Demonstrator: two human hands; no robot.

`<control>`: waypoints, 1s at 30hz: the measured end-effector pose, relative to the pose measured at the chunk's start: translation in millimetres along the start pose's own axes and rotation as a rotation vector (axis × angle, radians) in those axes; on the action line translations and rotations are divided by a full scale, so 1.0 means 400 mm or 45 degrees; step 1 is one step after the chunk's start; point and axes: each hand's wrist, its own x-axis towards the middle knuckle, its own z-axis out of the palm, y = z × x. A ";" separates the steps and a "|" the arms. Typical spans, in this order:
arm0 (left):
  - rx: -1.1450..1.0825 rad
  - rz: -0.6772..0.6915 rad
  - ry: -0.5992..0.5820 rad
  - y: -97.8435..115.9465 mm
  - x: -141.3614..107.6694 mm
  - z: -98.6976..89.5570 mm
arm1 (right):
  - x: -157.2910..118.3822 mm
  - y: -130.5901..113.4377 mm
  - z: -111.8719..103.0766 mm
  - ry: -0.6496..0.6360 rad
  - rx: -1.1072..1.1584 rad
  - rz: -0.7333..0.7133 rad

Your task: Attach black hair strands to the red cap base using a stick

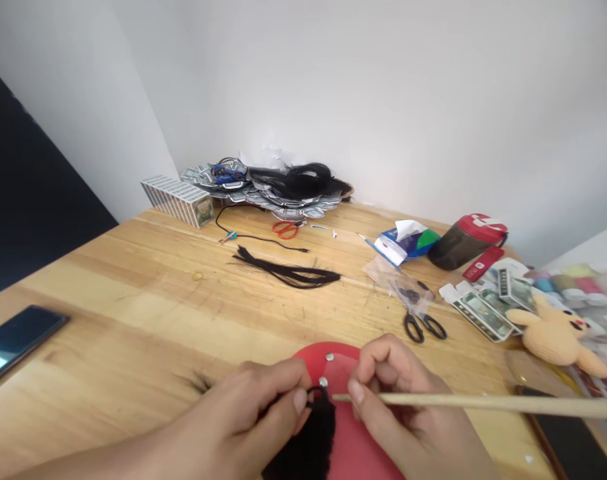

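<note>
My left hand [268, 410] pinches a loop of black hair-like strands at the top edge of a dense black fringe [308, 440]. The fringe lies over the left part of a red rounded piece [328, 350] bearing silvery studs [323, 382]. My right hand [403, 407] is closed round a thin pale wooden stick [483, 402], held between thumb and fingers. The stick's tip points left, close to the fringe. It runs off past the right edge. My wrists and the frame's bottom hide much of the red piece.
A bundle of black strands [288, 272] lies mid-table, with black-handled scissors [423, 327] to its right. Phones [23, 340] rest at left and lower right. Toward the wall are stacked boxes [178, 200], orange scissors [286, 230] and a tissue pack [408, 240]. A plush toy [553, 333] sits at right.
</note>
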 end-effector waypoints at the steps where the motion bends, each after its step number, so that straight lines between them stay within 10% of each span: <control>1: 0.011 -0.021 -0.025 0.000 0.006 0.000 | 0.001 -0.002 0.000 0.003 0.014 0.010; 30: 0.193 -0.254 -0.308 0.011 0.048 -0.008 | -0.001 -0.025 0.004 0.048 0.183 0.124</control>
